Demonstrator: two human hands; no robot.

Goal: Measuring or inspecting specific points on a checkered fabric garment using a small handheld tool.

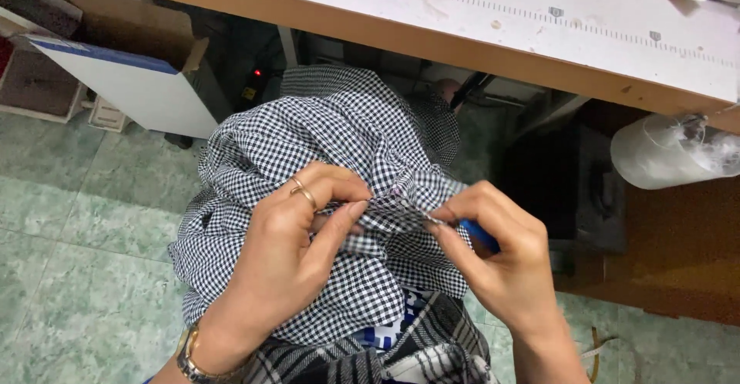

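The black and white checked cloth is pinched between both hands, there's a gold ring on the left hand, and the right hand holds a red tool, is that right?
Not quite: the head view shows the slim tool in the right hand is blue, not red. The rest holds: both hands pinch the black and white checked cloth, and the left hand wears a gold ring.

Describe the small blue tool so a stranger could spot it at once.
Start at the black-and-white checked fabric bunched in the person's lap below the worktable edge. The right hand pinches its fold; the blue tool pokes out between those fingers, the only solid bright-blue thing against the checks.
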